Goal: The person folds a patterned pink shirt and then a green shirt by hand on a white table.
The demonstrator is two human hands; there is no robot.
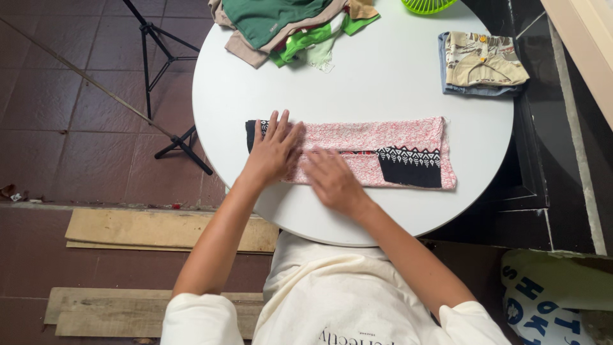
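A pink patterned garment [383,137] with black trim lies folded into a long strip across the round white table [383,70]. My left hand [276,150] rests flat on its left end, fingers spread, next to the black edge. My right hand [332,180] presses flat on the strip's lower edge just right of the left hand. A black panel with white zigzag print [410,167] shows at the strip's lower right.
A pile of green, tan and white clothes [284,25] sits at the table's far edge. A folded beige and blue stack [482,62] lies at the far right. A green fan base [426,5] peeks in above. A black tripod [163,64] stands on the tiled floor at left.
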